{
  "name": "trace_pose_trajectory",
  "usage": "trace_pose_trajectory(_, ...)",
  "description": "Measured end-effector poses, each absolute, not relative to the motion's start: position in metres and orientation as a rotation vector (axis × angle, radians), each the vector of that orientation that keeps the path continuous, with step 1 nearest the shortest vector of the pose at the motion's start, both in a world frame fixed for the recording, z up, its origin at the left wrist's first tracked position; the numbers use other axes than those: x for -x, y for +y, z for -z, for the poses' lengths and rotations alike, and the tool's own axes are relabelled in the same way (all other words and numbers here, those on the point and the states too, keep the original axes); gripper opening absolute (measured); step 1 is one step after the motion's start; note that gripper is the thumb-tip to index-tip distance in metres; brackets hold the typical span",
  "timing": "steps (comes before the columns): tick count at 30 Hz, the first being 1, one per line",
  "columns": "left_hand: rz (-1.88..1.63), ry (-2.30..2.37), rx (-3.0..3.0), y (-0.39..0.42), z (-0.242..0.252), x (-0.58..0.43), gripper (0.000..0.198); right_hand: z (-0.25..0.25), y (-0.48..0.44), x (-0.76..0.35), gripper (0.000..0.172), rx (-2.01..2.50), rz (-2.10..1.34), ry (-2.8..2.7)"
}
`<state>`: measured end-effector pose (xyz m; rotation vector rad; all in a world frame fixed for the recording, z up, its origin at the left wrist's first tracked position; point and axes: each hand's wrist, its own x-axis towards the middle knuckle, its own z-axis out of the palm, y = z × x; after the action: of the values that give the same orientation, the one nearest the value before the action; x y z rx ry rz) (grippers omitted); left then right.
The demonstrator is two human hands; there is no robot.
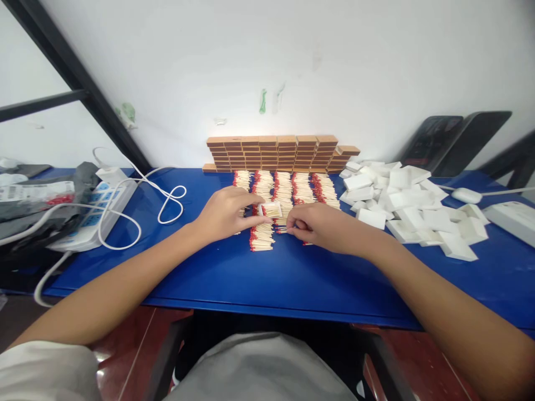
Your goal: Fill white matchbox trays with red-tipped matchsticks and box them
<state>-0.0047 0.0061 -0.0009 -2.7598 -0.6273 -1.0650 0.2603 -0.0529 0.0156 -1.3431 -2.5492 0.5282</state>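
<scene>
My left hand [225,214] is closed around a small white matchbox tray [271,209] partly filled with matches, held just above the blue table [234,278]. Beside it, my right hand [320,225] pinches a few red-tipped matches out of the rows of matches [288,192] laid on the table. A separate bundle of matches [261,239] lies below the tray. Behind the rows stands a stack of brown matchbox sleeves [278,153] against the wall.
A heap of empty white trays [409,211] covers the right side of the table. At left lie a white power strip [94,214] with looping cables [167,203] and grey bags [37,200]. Farther right sit a white mouse [466,195] and dark devices [455,139].
</scene>
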Motion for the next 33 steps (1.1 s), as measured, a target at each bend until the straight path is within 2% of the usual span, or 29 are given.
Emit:
trace_pose_trajectory(6,1.086,-0.631,2.768,0.005,0.001,0.003,0.042,-0.026,-0.051,-0.268,0.012,1.290,-0.497,-2.391)
trace_pose_trajectory(17,1.140,-0.545,2.887,-0.011,-0.003,-0.006,0.041,-0.007,-0.054,-0.251,0.005,1.105,-0.264,-2.249)
trace_pose_trajectory(24,1.141,-0.665,2.834,-0.006,0.000,-0.002,0.042,-0.015,-0.052,-0.259,0.011,1.188,-0.244,-2.259)
trace_pose_trajectory(33,1.091,-0.752,2.747,0.002,0.002,0.002,0.044,-0.013,-0.047,-0.263,0.012,1.339,-0.441,-2.548)
